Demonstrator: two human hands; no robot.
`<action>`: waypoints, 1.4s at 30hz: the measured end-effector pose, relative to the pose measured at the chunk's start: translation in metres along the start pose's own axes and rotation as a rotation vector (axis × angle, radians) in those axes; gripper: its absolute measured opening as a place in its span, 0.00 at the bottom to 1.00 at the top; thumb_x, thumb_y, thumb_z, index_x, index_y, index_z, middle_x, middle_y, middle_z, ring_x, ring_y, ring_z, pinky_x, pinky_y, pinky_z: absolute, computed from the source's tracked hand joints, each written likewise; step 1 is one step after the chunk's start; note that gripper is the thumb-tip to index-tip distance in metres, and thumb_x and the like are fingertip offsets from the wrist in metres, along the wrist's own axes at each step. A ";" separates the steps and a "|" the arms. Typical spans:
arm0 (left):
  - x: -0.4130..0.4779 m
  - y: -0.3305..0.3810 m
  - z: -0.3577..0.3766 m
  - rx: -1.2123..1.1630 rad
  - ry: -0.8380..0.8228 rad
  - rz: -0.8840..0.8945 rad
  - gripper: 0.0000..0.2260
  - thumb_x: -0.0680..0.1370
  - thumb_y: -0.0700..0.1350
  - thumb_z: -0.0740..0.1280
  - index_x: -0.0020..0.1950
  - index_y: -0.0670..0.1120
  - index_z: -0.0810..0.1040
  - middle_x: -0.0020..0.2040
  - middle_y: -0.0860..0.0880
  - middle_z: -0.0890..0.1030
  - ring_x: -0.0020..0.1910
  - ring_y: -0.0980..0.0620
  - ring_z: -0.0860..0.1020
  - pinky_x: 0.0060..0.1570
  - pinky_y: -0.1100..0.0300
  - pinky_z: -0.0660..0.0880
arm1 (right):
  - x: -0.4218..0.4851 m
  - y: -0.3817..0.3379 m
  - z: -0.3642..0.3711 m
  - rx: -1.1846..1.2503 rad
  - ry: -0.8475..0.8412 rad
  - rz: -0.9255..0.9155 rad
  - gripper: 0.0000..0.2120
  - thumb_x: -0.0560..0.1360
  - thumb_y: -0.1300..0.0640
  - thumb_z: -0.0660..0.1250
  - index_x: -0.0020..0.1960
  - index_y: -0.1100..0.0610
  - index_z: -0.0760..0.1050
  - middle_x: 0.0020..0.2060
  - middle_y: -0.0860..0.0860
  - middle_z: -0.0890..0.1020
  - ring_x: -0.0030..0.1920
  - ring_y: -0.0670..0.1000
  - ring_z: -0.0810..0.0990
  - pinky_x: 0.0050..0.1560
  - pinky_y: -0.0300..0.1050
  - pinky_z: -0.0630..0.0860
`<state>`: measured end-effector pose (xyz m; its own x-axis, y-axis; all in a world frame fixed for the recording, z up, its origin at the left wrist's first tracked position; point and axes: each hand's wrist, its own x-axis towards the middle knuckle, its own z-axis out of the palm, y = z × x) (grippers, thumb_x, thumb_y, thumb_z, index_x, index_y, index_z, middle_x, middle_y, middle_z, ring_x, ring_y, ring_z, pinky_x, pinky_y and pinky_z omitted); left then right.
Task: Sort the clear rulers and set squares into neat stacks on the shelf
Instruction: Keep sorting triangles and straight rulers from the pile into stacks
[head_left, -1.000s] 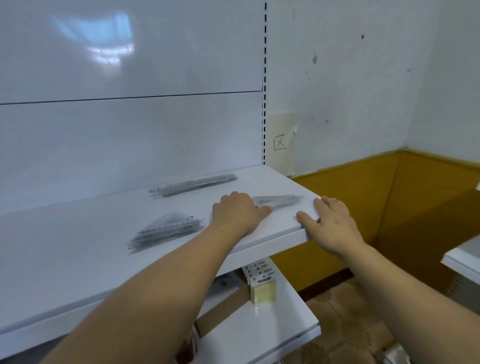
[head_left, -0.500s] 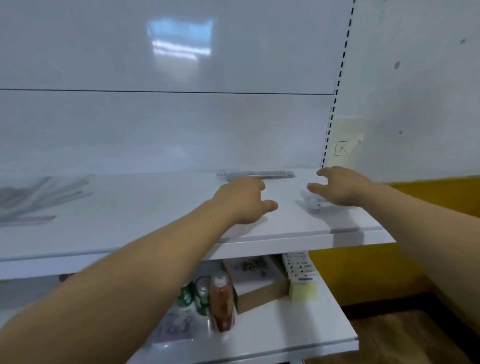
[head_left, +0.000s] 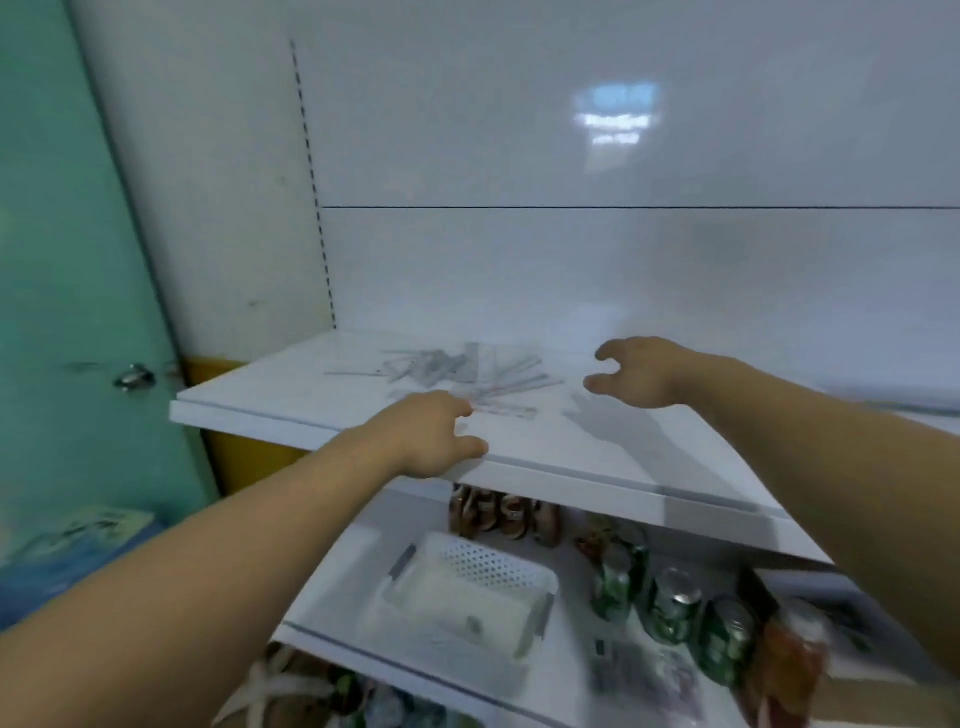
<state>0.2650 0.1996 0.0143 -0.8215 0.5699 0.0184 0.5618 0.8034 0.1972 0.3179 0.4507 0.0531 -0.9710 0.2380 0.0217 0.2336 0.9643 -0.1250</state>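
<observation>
Since the clear rulers and set squares (head_left: 457, 376) lie fanned in a crossed heap toward the left end of the shelf (head_left: 597, 452), gathering them looks like the step in hand. The left hand (head_left: 431, 434) is at the shelf's front edge, fingers loosely curled and forefinger out. The right hand (head_left: 639, 371) hovers over the shelf's middle, fingers spread and bent. Both are empty. It seems best to separate the shapes first, then tap each stack's edges square on the shelf.
</observation>
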 end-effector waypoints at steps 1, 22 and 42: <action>-0.003 -0.022 -0.003 -0.001 0.004 -0.034 0.30 0.76 0.62 0.62 0.75 0.50 0.63 0.76 0.50 0.61 0.73 0.48 0.62 0.70 0.54 0.61 | 0.009 -0.022 0.006 0.003 -0.018 -0.028 0.30 0.78 0.39 0.57 0.75 0.52 0.58 0.74 0.52 0.62 0.73 0.55 0.60 0.70 0.49 0.58; 0.147 -0.154 -0.010 -0.123 0.046 -0.080 0.31 0.74 0.65 0.63 0.73 0.52 0.65 0.73 0.51 0.65 0.70 0.48 0.65 0.68 0.51 0.63 | 0.214 -0.140 0.050 0.099 -0.127 0.041 0.14 0.72 0.50 0.68 0.41 0.61 0.72 0.44 0.58 0.79 0.41 0.55 0.76 0.38 0.42 0.71; 0.210 -0.184 -0.028 -1.068 0.198 -0.085 0.09 0.74 0.37 0.68 0.38 0.45 0.71 0.43 0.42 0.82 0.40 0.49 0.81 0.43 0.56 0.77 | 0.216 -0.143 0.037 0.254 -0.009 0.086 0.08 0.80 0.55 0.57 0.54 0.55 0.73 0.38 0.50 0.81 0.32 0.49 0.80 0.34 0.40 0.74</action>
<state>-0.0135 0.1670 0.0098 -0.9087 0.4045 0.1030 0.2060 0.2199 0.9535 0.0726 0.3598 0.0393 -0.9488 0.3157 -0.0085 0.2961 0.8800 -0.3714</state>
